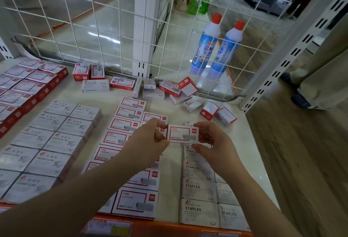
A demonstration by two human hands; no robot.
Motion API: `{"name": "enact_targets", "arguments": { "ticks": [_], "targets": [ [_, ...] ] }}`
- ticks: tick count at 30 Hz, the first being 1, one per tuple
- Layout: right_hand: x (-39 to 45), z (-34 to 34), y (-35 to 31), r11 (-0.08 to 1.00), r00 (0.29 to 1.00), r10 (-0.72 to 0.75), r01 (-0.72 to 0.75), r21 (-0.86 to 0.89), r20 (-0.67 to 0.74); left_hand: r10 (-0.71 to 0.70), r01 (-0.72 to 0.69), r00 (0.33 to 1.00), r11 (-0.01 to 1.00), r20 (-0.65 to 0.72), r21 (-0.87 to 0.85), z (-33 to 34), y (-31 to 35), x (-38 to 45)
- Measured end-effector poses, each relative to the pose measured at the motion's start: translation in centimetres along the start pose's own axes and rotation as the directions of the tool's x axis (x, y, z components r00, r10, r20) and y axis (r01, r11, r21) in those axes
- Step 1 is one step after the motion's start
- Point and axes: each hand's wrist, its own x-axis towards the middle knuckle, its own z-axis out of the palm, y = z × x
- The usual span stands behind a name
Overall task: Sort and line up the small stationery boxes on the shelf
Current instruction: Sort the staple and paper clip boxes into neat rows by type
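Note:
A small white staple box with a red frame (pixel 182 133) is held above the shelf between both hands. My left hand (pixel 150 138) pinches its left end, and my right hand (pixel 211 138) pinches its right end. Below them lie two columns of matching red-framed boxes (pixel 128 113), partly covered by my left arm. A column of white STAPLES boxes (pixel 197 189) runs under my right arm. Grey PAPER CLIPS boxes (pixel 62 137) sit in neat rows to the left.
A loose jumble of staple boxes (pixel 169 88) lies along the back by the white wire grid (pixel 113 29). Red-sided boxes (pixel 24 88) fill the far left. Two blue cleaner bottles (pixel 216 48) stand behind the grid. The shelf (pixel 250 142) ends at the right, with an orange front edge (pixel 169 229).

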Motion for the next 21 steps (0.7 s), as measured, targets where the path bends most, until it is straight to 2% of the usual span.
{"name": "enact_targets", "arguments": {
  "ticks": [7, 10, 14, 21],
  "targets": [
    [0.4, 0.0, 0.1, 1.0, 1.0, -0.02, 0.02, 0.013, -0.014, -0.004, 0.004, 1.0, 0.998, -0.008, 0.055, -0.4, 0.2, 0.3],
    [0.8, 0.2, 0.1, 1.0, 0.999, -0.016, 0.016, 0.012, -0.036, 0.046, -0.035, 0.997, 0.985, -0.059, 0.171, -0.7, 0.1, 0.4],
    [2.1, 0.4, -0.2, 1.0, 0.999, 0.011, -0.012, -0.029, -0.03, 0.124, -0.076, 0.988, 0.916, -0.098, 0.395, -1.5, -0.8, 0.8],
    [5.9, 1.9, -1.5, 0.996, 0.996, 0.07, -0.072, -0.058, -0.047, 0.156, -0.097, 0.986, 0.837, -0.065, 0.538, -3.1, -2.2, 2.4]
  ]
}}
